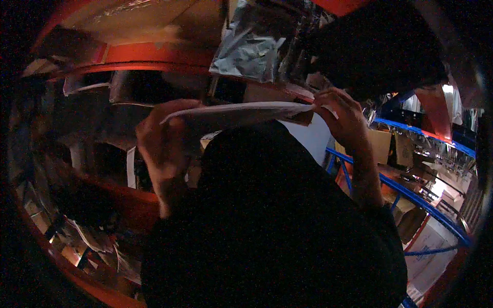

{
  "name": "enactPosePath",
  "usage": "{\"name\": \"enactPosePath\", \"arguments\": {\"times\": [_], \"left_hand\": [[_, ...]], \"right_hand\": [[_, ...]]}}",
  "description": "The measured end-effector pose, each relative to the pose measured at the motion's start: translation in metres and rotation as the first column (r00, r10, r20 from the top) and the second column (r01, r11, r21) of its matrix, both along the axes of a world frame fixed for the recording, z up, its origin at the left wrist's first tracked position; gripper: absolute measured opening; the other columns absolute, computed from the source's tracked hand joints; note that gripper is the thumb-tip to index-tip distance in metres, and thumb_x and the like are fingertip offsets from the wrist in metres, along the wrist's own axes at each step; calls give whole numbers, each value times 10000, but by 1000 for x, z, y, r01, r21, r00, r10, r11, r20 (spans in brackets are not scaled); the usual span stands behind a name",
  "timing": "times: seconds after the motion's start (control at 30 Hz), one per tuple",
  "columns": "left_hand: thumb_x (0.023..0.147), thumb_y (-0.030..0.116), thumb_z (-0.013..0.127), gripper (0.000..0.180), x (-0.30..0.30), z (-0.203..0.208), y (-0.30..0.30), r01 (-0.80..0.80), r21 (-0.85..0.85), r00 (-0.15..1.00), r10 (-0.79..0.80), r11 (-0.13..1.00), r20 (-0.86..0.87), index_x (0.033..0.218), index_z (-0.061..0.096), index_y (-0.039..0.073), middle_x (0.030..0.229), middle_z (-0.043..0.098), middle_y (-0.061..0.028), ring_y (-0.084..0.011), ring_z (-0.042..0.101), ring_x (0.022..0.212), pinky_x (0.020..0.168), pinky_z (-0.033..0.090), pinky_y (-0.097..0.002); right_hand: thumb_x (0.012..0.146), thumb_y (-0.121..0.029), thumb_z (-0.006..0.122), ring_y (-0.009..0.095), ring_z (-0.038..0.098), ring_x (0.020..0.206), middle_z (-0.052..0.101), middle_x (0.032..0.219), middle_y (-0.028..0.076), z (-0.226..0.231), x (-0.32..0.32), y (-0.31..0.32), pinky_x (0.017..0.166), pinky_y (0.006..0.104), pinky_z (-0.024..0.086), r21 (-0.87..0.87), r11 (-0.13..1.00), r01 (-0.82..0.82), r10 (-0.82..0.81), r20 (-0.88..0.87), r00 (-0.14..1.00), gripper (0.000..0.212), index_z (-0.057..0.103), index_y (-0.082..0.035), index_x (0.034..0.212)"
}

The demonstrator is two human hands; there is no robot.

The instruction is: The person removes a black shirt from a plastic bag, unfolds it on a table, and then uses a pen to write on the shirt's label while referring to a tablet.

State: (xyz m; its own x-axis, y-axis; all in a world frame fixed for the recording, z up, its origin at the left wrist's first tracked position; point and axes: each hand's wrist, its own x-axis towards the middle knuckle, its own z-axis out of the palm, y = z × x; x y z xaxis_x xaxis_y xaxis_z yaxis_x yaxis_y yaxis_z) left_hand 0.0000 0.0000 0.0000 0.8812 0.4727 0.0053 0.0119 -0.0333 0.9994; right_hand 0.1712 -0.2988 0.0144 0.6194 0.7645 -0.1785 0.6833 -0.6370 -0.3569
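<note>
Right hand [345, 117]: fingers bent, thumb and fingertips nearly closed, pinching the right end of the sheet [251, 109]. Left hand [160, 141]: fingers curled in at the left end of the sheet, apparently gripping it; dim and blurred, exact finger contact cannot be told. Sheet: thin, pale, seen almost edge-on, stretched between the two hands with a slight upward bow; its kind (paper, cloth or film) cannot be told. Just below the sheet: the wearer's dark clothing [277, 220], very underexposed. Above the sheet: a crinkled silvery plastic bag [246, 57]. Above and left of the sheet: an orange beam [164, 55], with brown cardboard [144, 31] over it. Right of the sheet, below its level: a blue rail [426, 199] running down to the right, and an upright cardboard piece [379, 146] beyond the right hand.
</note>
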Motion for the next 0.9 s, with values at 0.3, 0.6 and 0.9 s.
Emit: {"name": "enactPosePath", "arguments": {"times": [0.3,0.6,0.9], "left_hand": [[932,167,578,246,138,-28,13,-64,201,984,28,977,176,1139,592,34,1087,617,-128,-214,561,1013,908,433,-334],[944,400,469,494,296,-201,2,447,787,893,-270,425,-361,1285,528,47,1303,501,-176,-314,484,1168,997,404,-433],[892,623,436,725,265,-286,-40,864,478,495,-98,157,-863,1320,507,43,1430,369,-229,-370,365,1328,1080,306,-510]], "right_hand": [[878,-157,602,292,536,1174,606,1219,137,-92,51,-48,1037,426,376,-98,994,48,25,635,772,429,530,-69,1291],[811,-166,710,312,546,1161,556,1276,174,-17,43,-79,999,425,436,563,609,558,-665,-20,747,503,527,-56,1266],[771,-262,748,403,224,1395,260,1541,95,-87,10,-104,1112,550,226,421,739,526,-663,319,677,567,561,-264,1307]]}}
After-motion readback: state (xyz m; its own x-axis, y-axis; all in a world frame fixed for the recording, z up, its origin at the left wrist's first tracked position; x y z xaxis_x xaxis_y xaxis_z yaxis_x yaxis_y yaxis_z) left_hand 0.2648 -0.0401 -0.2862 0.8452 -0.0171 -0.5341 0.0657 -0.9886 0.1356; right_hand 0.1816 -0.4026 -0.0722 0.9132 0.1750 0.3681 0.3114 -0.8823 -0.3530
